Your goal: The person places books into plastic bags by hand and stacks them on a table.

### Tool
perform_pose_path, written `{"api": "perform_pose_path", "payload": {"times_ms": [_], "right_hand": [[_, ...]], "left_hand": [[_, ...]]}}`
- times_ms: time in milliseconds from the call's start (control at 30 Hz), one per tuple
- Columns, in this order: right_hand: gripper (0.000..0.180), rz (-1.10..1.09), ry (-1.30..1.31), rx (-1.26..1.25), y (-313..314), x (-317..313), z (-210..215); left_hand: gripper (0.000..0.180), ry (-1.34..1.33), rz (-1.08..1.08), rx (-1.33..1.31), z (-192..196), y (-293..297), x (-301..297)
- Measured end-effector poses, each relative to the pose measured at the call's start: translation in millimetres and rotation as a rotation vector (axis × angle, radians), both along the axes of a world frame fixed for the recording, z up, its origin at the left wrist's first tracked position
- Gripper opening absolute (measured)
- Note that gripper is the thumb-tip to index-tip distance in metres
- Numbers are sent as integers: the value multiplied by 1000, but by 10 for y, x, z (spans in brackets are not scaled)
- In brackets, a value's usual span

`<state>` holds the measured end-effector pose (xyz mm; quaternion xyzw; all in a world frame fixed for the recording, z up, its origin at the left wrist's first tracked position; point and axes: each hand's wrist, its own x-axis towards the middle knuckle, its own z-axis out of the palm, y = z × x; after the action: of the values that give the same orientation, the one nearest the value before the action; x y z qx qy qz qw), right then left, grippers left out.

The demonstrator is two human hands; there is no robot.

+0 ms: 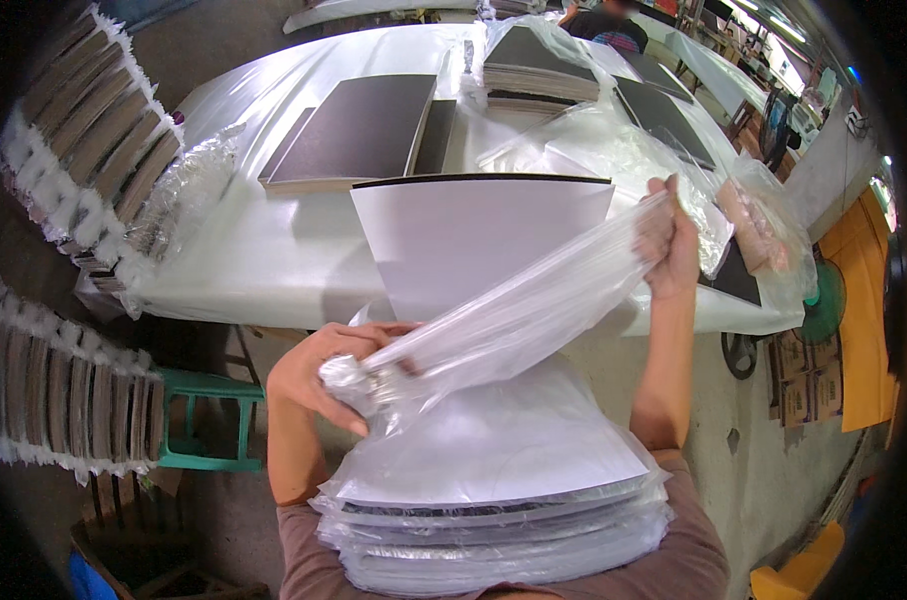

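Between my two hands stretches a clear plastic bag (534, 290), pulled taut on a slant. My left hand (319, 365) is closed round its bunched lower end, just above the pile close to my body. Higher up and to the right, my right hand (677, 245) grips the other end; its fingers are partly blurred behind the film. A white board with a dark top edge (484, 230) stands tilted behind the bag at the table's near edge. Below my hands lies a stack of flat boards wrapped in clear plastic (499, 545), with a white face on top.
On the white-covered table (224, 265) lie stacks of dark boards (364, 125) and loose plastic film (584, 140). Tall wrapped stacks (74, 400) stand at the left, one on a green stool (214, 420). A person (609, 30) is at the far side. Cartons (806, 375) stand at the right.
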<state>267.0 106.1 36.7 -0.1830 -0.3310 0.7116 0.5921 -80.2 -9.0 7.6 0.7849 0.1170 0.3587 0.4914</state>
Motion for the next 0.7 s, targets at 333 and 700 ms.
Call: {"api": "perform_pose_path", "payload": {"times_ms": [333,700], "right_hand": [[46,991,-438,665,-686,-437,-580],[34,1179,-483,985,-542,-681,-455]], "left_hand": [[71,-95,366,-513,-582,121,91],[65,-506,347,-617,-590,44,-69]]}}
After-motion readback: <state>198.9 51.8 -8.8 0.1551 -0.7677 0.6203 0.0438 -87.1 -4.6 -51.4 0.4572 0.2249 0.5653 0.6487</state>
